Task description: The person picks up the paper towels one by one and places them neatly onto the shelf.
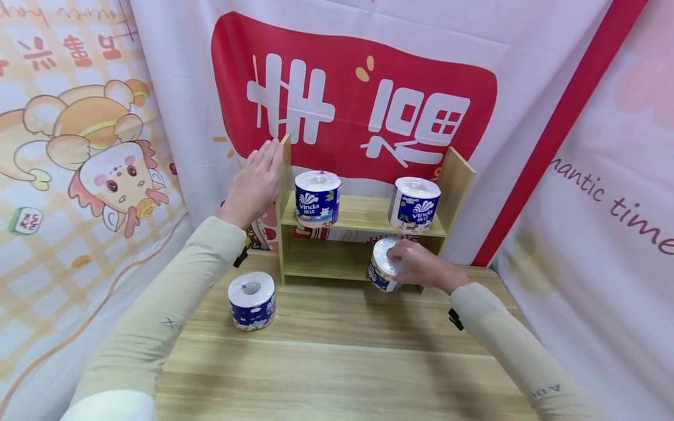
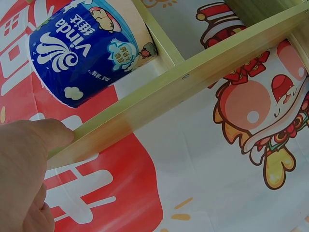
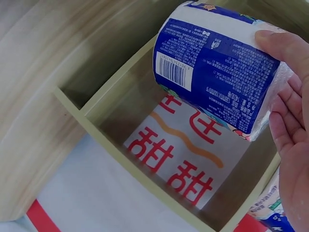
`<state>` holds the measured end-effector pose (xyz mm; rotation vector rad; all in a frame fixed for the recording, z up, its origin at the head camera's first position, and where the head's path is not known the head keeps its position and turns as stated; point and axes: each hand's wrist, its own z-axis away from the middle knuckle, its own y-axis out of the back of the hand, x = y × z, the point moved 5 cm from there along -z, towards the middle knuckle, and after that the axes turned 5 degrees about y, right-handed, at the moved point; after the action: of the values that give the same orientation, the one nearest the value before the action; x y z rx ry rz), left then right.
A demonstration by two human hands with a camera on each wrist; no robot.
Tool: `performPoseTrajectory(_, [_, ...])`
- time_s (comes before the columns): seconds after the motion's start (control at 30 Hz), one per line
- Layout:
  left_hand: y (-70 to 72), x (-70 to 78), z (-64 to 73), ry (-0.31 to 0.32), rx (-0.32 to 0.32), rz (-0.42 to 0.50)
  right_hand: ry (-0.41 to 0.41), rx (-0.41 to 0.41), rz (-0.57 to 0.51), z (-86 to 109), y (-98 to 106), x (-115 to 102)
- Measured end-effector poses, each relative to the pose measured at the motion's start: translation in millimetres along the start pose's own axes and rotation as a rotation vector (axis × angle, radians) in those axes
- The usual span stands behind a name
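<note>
My right hand (image 1: 421, 266) pinches a blue-and-white toilet roll (image 3: 212, 67) by its end, thumb on the printed wrapper. That roll is tilted in front of the lower tier of a small wooden shelf (image 1: 363, 207), at its right side. At the top of the shelf's left side panel (image 2: 116, 118), my left hand (image 1: 255, 187) holds the edge, its thumb (image 2: 55, 131) against the wood; its fingers are partly hidden in the left wrist view. On the upper tier stand two toilet rolls, a left one (image 1: 318, 200) and a right one (image 1: 414, 206).
Another toilet roll (image 1: 252, 301) stands upright on the wooden table (image 1: 316, 374), left of the shelf's front. Printed cloth (image 1: 179, 35) hangs behind the shelf, and more cloth walls (image 1: 605, 175) flank both sides.
</note>
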<state>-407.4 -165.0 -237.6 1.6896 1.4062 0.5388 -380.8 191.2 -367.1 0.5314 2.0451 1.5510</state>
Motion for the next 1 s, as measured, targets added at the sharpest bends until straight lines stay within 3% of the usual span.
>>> performPoseTrajectory(0.37, [-0.1, -1.1, 4.3, 0.003, -0.01, -0.003, -0.051, 0.034, 0.028, -4.0, -11.3, 14.9])
performPoseTrajectory(1.0, [3.2, 1.8, 3.5, 0.005, -0.007, 0.01, -0.066, 0.062, 0.081, -6.7, -26.4, 30.0])
